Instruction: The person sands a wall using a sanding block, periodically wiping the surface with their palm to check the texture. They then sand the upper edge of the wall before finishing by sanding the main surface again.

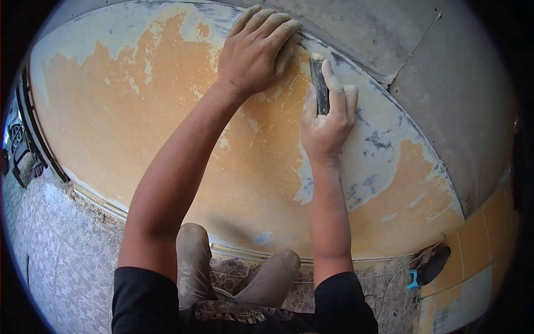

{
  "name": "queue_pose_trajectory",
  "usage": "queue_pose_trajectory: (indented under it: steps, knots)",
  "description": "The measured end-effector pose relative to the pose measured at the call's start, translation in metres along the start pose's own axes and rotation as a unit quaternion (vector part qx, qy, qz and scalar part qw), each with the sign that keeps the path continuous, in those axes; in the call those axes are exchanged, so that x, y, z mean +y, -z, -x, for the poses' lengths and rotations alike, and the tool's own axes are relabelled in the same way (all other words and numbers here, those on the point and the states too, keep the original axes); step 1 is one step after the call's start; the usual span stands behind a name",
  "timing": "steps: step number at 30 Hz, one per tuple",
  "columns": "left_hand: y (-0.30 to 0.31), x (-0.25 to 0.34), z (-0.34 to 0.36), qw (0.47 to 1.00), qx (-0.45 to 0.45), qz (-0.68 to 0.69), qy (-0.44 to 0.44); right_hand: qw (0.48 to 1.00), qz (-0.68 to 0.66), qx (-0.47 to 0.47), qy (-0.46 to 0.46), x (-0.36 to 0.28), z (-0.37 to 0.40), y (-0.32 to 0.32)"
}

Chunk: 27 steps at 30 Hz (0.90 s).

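A large curved panel (167,139) spreads out in front of me, its surface patched in orange, white and bluish grey. Near its far edge my left hand (256,50) lies palm down, the dusty fingers slightly bent over the surface and the space under the palm hidden. To the right, my right hand (329,117) grips a narrow dark block (319,86) between thumb and fingers, the index finger stretched along it. The block's far end has a cream-coloured tip close to the panel's edge. Whitish dust coats the fingers of both hands.
A grey surface (456,111) with a seam borders the panel at the upper right. My knees (194,250) are against the near edge, above a stone-patterned floor (61,234). A dark object with a blue part (412,279) sits at the lower right. Black trim (30,117) runs along the left.
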<state>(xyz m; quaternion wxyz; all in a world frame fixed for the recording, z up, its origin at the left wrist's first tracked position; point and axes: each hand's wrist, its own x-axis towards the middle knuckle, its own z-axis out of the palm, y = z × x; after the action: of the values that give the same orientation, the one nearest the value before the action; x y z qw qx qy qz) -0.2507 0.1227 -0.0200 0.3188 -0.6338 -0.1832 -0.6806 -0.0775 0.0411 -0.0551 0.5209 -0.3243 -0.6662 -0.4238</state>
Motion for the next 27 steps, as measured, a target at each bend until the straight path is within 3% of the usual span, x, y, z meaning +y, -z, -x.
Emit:
queue_pose_trajectory:
  steps: [3,6,12,19,24,25,27]
  knots:
    - [-0.015,-0.006,0.009,0.999,0.023,-0.041,-0.01,0.999,0.006,0.036,-0.022,0.004,0.083,0.015]
    - [-0.016,0.003,0.008,0.999,0.021,-0.04,0.025,0.998,0.005,0.054,-0.016,0.006,0.087,0.013]
    - [-0.012,0.0,0.006,0.999,0.03,-0.016,0.021,1.0,-0.021,0.018,0.011,-0.006,-0.044,-0.014]
    - [-0.005,-0.003,0.004,1.0,0.017,0.007,0.024,0.997,0.014,0.078,-0.024,-0.013,0.095,0.005]
    - [-0.008,0.003,0.005,0.999,0.017,0.022,0.046,1.0,-0.011,0.021,0.009,-0.005,0.0,-0.003]
    - [-0.007,0.002,0.005,0.999,0.015,0.025,0.044,0.998,0.014,0.008,0.057,-0.003,-0.024,-0.008]
    - [-0.004,0.0,0.006,0.998,0.008,0.031,0.045,0.998,0.005,-0.001,0.056,-0.002,-0.033,-0.012]
